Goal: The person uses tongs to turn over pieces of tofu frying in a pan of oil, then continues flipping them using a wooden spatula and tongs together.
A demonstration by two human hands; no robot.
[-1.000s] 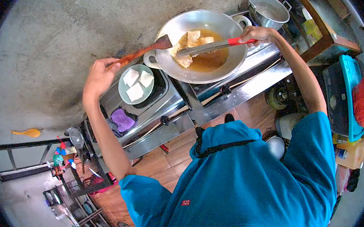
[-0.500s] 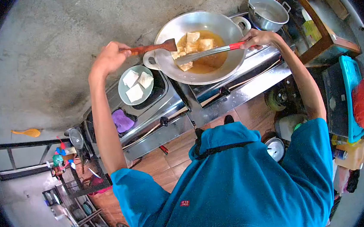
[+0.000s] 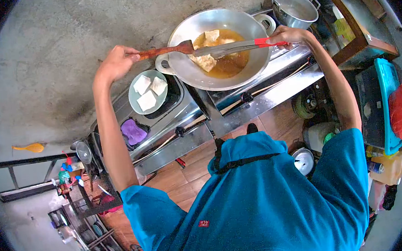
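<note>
My left hand [image 3: 118, 63] is closed round the handle of a wooden spatula [image 3: 163, 51], whose flat end is over the wok's left part. Opposite it, my right hand [image 3: 290, 36] grips red-handled metal tongs [image 3: 234, 46] that reach left across the wok [image 3: 223, 84]. The tips of both tools come together above the left side of the brown oil [image 3: 228, 69]. Several pieces of pale, tofu-like food [image 3: 205, 62] lie in the oil, partly hidden under the tongs.
A plate [image 3: 150, 110] with three white blocks [image 3: 147, 101] stands on the stove [image 3: 187, 110], left of the wok. Nearby lies a purple cloth [image 3: 133, 131]. An aluminium pot [image 3: 296, 9] is behind my right hand, beside a wooden cabinet [image 3: 368, 46].
The tongs have turned more level, and their tips have risen toward the spatula's end. My left hand has shifted slightly left. The food pieces in the oil sit differently.
</note>
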